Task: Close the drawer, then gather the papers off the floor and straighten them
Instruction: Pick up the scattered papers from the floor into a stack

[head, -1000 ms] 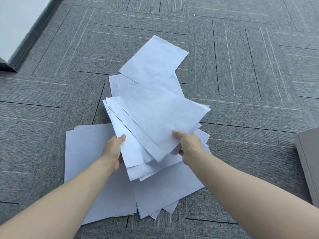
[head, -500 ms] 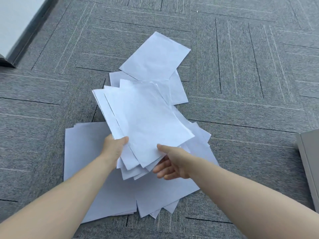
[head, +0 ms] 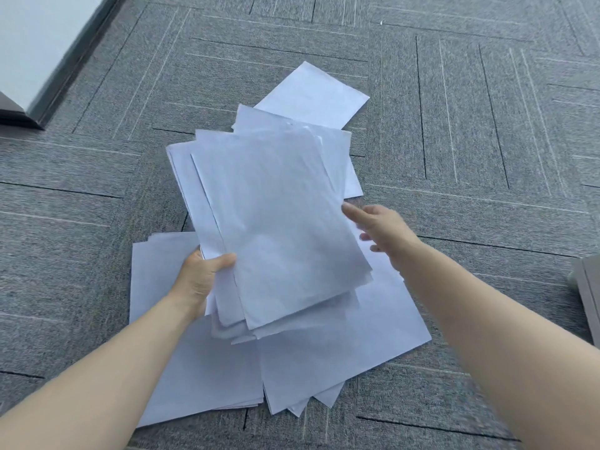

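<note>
You are looking down at what seems to be an office. Grey carpet tiles [head: 454, 125] with line patterns are covering the floor, loose white papers [head: 324, 352] are lying on them, a pale wall with a dark skirting strip [head: 74, 56] is running at far left, and a grey cabinet edge [head: 589, 293] is showing at right.

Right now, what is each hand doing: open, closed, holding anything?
Left hand: closed on the lifted stack of papers, thumb on top.
Right hand: open, fingers spread beside the stack's right edge, gripping nothing.
</note>
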### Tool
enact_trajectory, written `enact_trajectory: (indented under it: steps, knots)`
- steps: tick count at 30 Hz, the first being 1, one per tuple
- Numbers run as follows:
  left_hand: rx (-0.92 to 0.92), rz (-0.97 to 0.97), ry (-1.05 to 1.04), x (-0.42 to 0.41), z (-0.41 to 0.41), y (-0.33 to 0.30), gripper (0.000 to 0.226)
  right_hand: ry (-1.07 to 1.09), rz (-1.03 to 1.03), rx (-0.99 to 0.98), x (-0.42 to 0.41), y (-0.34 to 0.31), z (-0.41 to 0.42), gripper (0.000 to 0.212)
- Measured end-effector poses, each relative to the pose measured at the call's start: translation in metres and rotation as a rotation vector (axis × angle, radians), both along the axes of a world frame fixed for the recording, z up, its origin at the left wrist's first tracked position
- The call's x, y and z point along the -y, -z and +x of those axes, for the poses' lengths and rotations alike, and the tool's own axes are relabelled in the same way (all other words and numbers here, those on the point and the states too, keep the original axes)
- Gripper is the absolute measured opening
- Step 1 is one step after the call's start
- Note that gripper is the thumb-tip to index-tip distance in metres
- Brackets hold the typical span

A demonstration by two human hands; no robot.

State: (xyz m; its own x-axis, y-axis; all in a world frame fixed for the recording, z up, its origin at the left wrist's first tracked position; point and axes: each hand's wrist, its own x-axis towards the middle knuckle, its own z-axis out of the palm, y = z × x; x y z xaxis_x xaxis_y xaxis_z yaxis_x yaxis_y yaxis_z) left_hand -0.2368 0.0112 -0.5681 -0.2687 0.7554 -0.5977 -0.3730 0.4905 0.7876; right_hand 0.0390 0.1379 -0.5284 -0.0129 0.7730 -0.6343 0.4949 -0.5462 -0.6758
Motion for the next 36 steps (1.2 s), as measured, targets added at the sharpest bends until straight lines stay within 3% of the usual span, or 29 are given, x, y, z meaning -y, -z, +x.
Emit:
enact_trajectory:
  steps: [3,6,13,16,25,36]
  knots:
    - [-0.004,0.000,0.094,0.000,0.004,-0.001,0.050,0.015,-0.228,-0.242,0.008,0.006,0.000,0.043]
    - [-0.028,-0.008,0.156,-0.005,0.010,-0.001,0.054,0.072,-0.278,-0.391,0.016,0.009,0.002,0.019]
    - [-0.153,-0.058,0.126,-0.028,0.024,0.008,0.024,0.157,-0.176,-0.367,0.017,0.027,0.020,0.019]
    - [-0.298,-0.067,0.100,-0.045,0.030,0.010,0.009,0.273,-0.124,-0.361,0.017,0.037,0.036,0.019]
    - [-0.990,-0.086,0.328,-0.122,0.052,0.014,0.015,0.530,-0.039,-0.342,0.023,0.062,0.077,0.018]
    - [-1.410,-0.098,0.710,-0.212,0.092,0.036,0.055,0.500,-0.039,-0.329,0.027,0.066,0.082,0.020]
